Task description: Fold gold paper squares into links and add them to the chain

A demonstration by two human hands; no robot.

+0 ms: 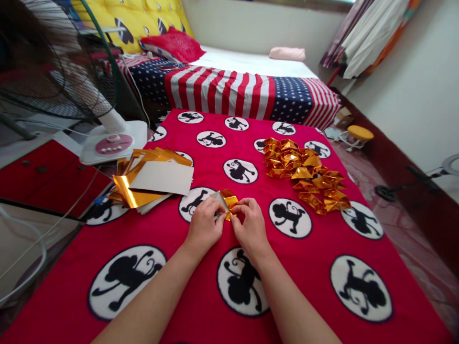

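Gold foil sheet, pale on its back, sits between your fingertips: left hand pinched narrow on its left part, right hand pinched narrow on its right. Your fingers cover much of it, so can't tell how it's creased. Likely failure modes: uneven pinch skews a fold; pulling your hands apart too hard tears or wrinkles the foil. Cloth looks soft, so pressing down on it may leave a blunt edge. Fan is far off past your left hand; can't tell if it's running, but a draught could lift sheets off the loose stack, just beyond your left hand and further left. Careless outward reach with your right could scatter the folded gold pieces bunched beyond it, to the right. Surface: red cloth, monkey prints in white circles, under both hands. Room: bed straight ahead of your hands, yellow stool far right of your right hand.
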